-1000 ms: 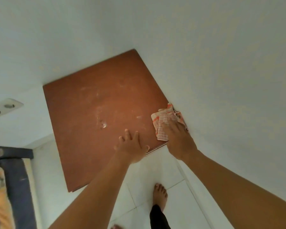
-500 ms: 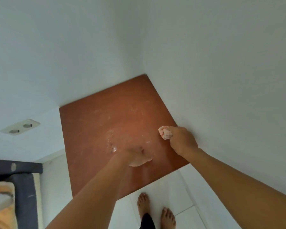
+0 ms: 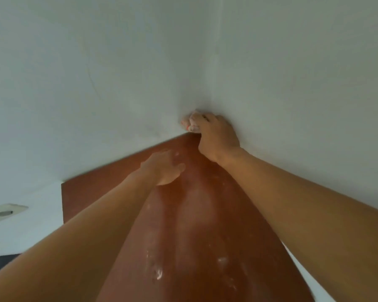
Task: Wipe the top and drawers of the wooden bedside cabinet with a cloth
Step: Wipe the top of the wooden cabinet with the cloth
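Pale walls (image 3: 96, 73) met in a corner behind the reddish-brown top of the wooden bedside cabinet (image 3: 194, 225), which was seen from close above. The right hand (image 3: 218, 138) was held at the far corner of the top, against the wall junction, with its fingers curled tightly around a bunched cloth (image 3: 189, 122). Only a small white wad with reddish markings was left showing past the fingers, pressed where the walls and the back corner of the cabinet top came together. The left hand (image 3: 164, 167) was laid palm down on the wood just beside and nearer than the right, fingers loosely spread and holding nothing; its outline was blurred. Both bare forearms were stretched across the surface from the lower edge of the view. Whitish smears and specks were scattered over the wood between the arms, most thickly in the near part. A pale wall socket (image 3: 4, 212) was visible at the far left, low on the wall, well apart from the cabinet. The drawers were not in view.
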`<state>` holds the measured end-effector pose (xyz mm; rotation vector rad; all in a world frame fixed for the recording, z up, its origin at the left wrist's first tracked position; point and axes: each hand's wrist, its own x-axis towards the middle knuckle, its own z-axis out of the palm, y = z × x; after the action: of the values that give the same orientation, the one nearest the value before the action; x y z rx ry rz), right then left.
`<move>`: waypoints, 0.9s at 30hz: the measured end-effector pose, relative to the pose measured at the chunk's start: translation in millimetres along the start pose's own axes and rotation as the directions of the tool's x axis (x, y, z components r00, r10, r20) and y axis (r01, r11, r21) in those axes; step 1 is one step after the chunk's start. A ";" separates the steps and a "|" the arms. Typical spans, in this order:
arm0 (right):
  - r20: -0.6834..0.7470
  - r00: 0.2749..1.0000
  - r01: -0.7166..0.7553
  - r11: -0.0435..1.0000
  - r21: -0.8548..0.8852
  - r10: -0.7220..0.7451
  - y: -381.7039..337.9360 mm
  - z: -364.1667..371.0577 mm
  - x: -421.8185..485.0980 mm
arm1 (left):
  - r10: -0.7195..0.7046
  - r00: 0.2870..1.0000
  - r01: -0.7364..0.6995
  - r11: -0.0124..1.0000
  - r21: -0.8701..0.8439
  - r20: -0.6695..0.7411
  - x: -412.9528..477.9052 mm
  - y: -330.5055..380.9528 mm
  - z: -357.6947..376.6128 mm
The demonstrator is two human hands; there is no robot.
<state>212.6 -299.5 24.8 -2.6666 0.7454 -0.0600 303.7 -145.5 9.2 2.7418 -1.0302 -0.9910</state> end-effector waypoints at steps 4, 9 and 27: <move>0.160 0.986 0.048 0.998 0.028 -0.052 14.0 56.7 15.4 | 0.008 1.000 -0.005 0.994 0.106 -0.028 30.2 -13.8 22.1; 0.093 0.996 -0.006 0.998 -0.064 0.012 25.6 101.2 13.9 | 0.039 0.993 -0.024 0.991 0.130 -0.112 28.4 -24.2 52.6; 0.052 0.998 0.040 0.996 -0.084 -0.036 26.0 117.5 16.5 | 0.012 0.996 -0.003 0.994 0.106 -0.085 32.2 -21.7 56.2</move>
<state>230.2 -288.7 -94.9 -2.7516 0.6960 0.0299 301.8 -138.7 -58.8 2.8343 -1.1095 -0.8332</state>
